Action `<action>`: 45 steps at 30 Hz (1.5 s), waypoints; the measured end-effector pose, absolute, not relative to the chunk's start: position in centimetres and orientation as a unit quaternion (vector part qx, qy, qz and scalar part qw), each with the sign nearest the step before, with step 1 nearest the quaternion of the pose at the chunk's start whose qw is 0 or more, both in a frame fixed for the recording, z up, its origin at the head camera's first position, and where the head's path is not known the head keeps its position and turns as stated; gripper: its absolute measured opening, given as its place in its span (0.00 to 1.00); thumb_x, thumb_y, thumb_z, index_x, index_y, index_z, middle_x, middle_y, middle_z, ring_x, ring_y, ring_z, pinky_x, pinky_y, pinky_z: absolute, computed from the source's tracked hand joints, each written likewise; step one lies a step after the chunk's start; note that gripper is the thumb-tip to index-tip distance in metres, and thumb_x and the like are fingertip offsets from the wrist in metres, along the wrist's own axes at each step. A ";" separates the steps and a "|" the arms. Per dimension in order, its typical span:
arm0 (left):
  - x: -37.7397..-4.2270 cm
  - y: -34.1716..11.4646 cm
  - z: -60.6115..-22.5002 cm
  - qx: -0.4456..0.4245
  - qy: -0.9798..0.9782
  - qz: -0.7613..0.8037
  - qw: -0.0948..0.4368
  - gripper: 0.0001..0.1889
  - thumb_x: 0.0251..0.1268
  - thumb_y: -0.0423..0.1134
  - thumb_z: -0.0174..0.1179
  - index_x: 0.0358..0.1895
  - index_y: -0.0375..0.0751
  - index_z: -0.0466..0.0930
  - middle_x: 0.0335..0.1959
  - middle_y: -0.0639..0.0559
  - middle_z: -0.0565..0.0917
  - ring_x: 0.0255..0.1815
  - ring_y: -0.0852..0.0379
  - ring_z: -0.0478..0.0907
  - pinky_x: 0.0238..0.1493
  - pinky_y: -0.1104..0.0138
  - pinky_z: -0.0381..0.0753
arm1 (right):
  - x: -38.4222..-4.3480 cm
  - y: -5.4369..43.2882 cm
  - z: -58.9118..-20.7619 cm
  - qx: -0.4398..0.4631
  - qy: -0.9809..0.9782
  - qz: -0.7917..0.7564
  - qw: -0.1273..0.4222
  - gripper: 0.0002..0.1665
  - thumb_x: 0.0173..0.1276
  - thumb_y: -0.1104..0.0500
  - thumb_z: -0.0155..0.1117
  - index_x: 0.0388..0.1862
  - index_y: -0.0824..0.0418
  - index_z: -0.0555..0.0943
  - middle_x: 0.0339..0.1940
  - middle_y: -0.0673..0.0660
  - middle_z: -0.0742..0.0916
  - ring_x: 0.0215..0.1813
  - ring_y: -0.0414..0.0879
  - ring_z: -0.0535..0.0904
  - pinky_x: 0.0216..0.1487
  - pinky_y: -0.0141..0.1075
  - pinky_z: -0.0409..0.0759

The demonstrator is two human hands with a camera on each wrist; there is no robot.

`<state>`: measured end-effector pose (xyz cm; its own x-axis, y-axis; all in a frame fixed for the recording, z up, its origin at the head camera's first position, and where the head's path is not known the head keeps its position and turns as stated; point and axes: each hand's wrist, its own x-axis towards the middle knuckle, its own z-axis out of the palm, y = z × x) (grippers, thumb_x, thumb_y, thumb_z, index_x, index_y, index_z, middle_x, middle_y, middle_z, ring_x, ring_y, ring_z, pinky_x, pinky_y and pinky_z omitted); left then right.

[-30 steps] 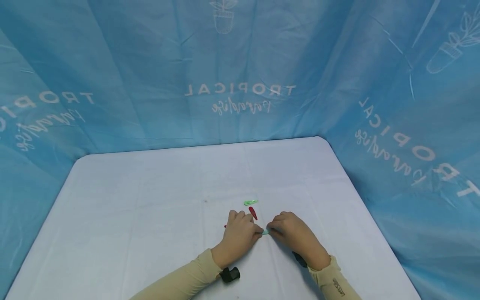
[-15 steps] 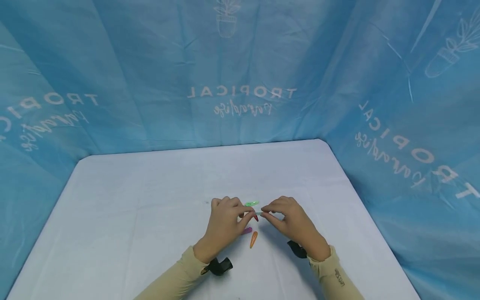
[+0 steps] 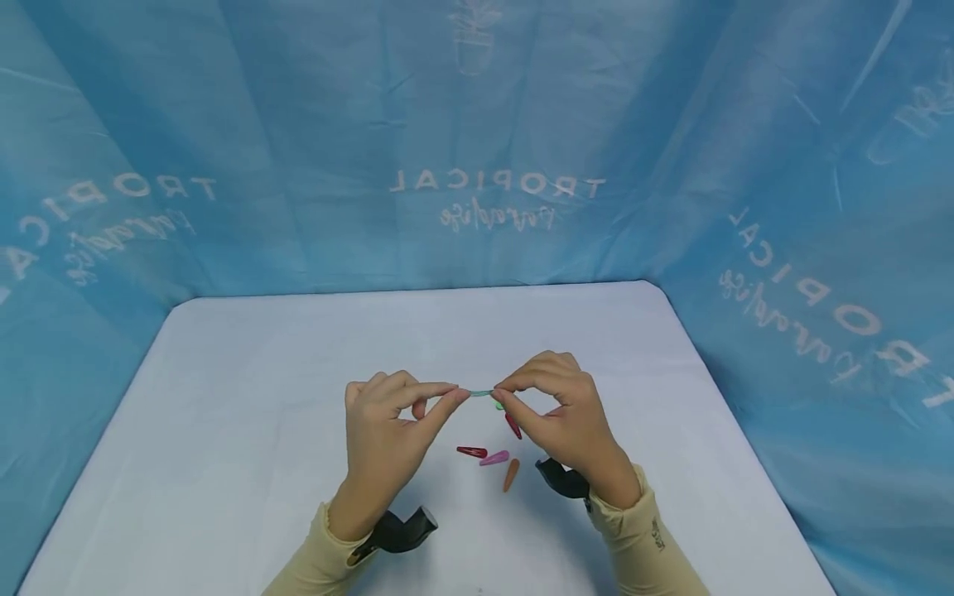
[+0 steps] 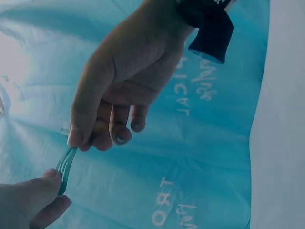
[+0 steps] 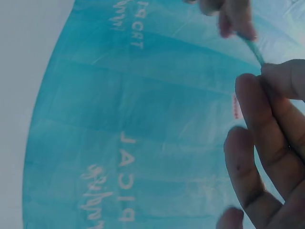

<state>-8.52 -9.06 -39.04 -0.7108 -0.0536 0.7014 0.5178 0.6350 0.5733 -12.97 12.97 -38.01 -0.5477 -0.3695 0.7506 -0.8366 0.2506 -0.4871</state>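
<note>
A teal hair clip (image 3: 480, 393) is raised above the table, stretched lengthwise between both hands. My left hand (image 3: 387, 422) pinches one end between thumb and forefinger, and my right hand (image 3: 561, 406) pinches the other end the same way. In the left wrist view the hair clip (image 4: 66, 169) shows its slim, slotted metal shape, with the ends covered by fingertips. The right wrist view shows the hair clip (image 5: 253, 50) nearly edge-on. Below the hands, a dark red clip (image 3: 472, 452), a purple clip (image 3: 494, 458) and an orange clip (image 3: 511, 475) lie on the table.
Another red clip (image 3: 513, 426) lies under the right hand's fingers, and a green clip (image 3: 498, 406) is mostly hidden behind them. The white-covered table (image 3: 283, 397) is enclosed by a blue printed curtain (image 3: 313, 149). Each wrist wears a black camera mount.
Both hands have lifted the teal hair clip up off the table and moved it away from the body and slightly left. The clips that the left hand covered now show.
</note>
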 end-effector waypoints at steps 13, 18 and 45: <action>-8.1 -9.5 -38.9 -0.155 -0.782 -0.520 0.308 0.15 0.49 0.34 0.79 0.43 0.45 0.92 0.16 0.59 0.65 0.21 0.61 0.60 0.38 0.61 0.52 | -12.5 11.9 -37.3 0.403 -0.747 0.463 0.256 0.04 0.67 0.55 0.72 0.36 0.54 0.89 0.31 0.46 0.89 0.38 0.40 0.79 0.45 0.40 0.64; -7.9 -9.4 -39.0 -0.146 -0.791 -0.498 0.326 0.12 0.45 0.35 0.81 0.37 0.47 0.93 0.16 0.61 0.66 0.21 0.62 0.62 0.38 0.63 0.53 | -12.2 12.0 -37.6 0.383 -0.758 0.456 0.265 0.03 0.63 0.57 0.75 0.35 0.53 0.90 0.30 0.45 0.89 0.39 0.40 0.79 0.45 0.39 0.64; -7.3 -9.1 -39.7 -0.118 -0.802 -0.426 0.401 0.20 0.62 0.56 0.68 0.36 0.40 0.93 0.15 0.57 0.68 0.21 0.61 0.64 0.40 0.61 0.53 | -11.9 10.3 -38.0 0.398 -0.755 0.434 0.290 0.11 0.72 0.55 0.64 0.29 0.55 0.83 0.27 0.47 0.84 0.37 0.43 0.77 0.44 0.42 0.67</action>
<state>-7.34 -9.08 -39.70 -0.6504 -0.1518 0.7443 0.5315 0.6090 0.5887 -11.87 10.34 -37.99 -0.5157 -0.3487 0.7826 -0.8518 0.3073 -0.4243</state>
